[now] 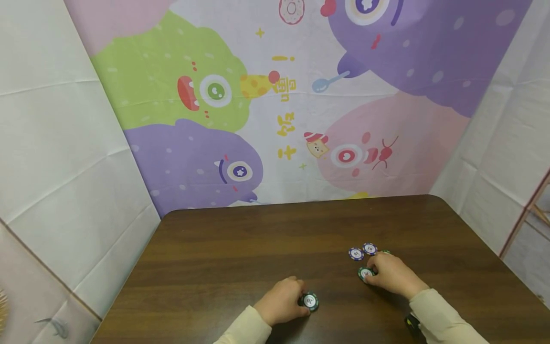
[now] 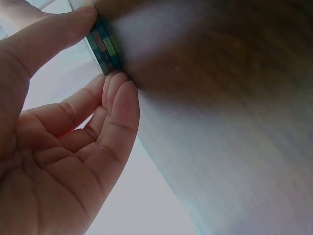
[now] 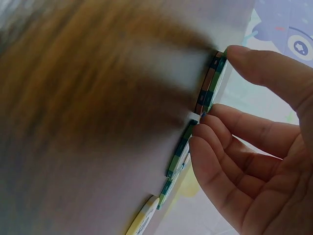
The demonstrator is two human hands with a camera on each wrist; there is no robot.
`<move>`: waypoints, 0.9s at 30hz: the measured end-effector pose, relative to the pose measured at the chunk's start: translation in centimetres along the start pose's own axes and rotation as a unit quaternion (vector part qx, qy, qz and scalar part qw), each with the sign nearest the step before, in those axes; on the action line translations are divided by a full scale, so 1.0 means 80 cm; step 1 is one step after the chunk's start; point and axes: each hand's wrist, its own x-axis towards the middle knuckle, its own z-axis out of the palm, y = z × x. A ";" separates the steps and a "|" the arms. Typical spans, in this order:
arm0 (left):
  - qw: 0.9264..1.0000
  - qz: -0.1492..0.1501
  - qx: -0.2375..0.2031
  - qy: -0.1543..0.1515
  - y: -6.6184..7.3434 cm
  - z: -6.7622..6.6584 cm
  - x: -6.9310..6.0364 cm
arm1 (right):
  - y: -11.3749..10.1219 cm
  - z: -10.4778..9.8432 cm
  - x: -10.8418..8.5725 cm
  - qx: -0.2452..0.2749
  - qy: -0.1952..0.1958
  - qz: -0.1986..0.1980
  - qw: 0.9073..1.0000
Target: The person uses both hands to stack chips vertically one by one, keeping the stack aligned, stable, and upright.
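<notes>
My left hand (image 1: 282, 302) pinches a short stack of green-edged poker chips (image 1: 310, 301) marked 20, near the front of the table. In the left wrist view, the thumb and fingertips touch opposite sides of the stack's rim (image 2: 103, 48). Farther right, my right hand (image 1: 393, 273) holds green poker chips (image 1: 366, 274) between thumb and fingers, low over the tabletop. Their layered edge (image 3: 210, 83) shows in the right wrist view. Just beyond that hand lie two blue-and-white chips marked 10, one left (image 1: 355, 253) and one right (image 1: 370, 248). A green chip (image 1: 386, 252) is partly hidden behind the hand.
The brown wooden table (image 1: 240, 248) has rounded back corners. A cartoon-printed cloth (image 1: 275, 181) hangs behind it, with pale cloth at both sides. A yellow-edged chip (image 3: 143, 215) shows in the right wrist view. Something black (image 1: 412, 324) sits under the right cuff.
</notes>
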 end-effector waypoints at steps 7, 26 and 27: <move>1.000 0.000 0.001 0.001 0.000 0.000 0.000 | -0.001 0.000 0.000 0.005 -0.005 0.005 1.000; 1.000 0.004 0.002 0.003 0.000 0.000 0.000 | -0.003 0.001 0.004 0.003 -0.006 -0.006 1.000; 1.000 0.003 0.002 0.003 0.000 0.000 0.000 | -0.003 0.001 0.004 0.005 -0.008 -0.003 1.000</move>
